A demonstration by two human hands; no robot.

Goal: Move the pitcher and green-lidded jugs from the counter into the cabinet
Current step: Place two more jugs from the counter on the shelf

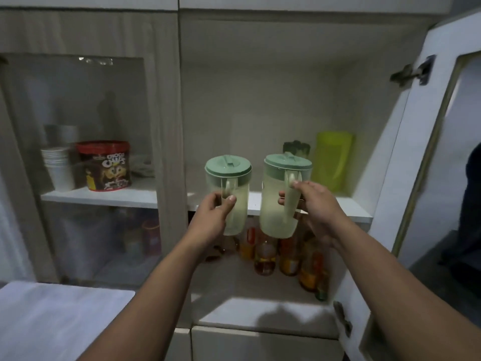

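I hold two pale translucent jugs with green lids in the air in front of the open cabinet. My left hand (pixel 214 213) grips the handle of the left jug (pixel 235 204). My right hand (pixel 316 204) grips the handle of the right jug (pixel 277 204). Both jugs hang upright at the height of the upper shelf (pixel 348 208), its front edge just behind them. A yellow-green pitcher (pixel 331 160) stands at the back right of that shelf, with a dark green object (pixel 296 147) to its left.
Several bottles (pixel 289 256) stand on the lower shelf below the jugs. The cabinet door (pixel 416 157) is swung open on the right. Behind the glass door at left are stacked white cups (pixel 58 168) and a cereal tub (pixel 105 165). A white counter (pixel 57 319) lies at lower left.
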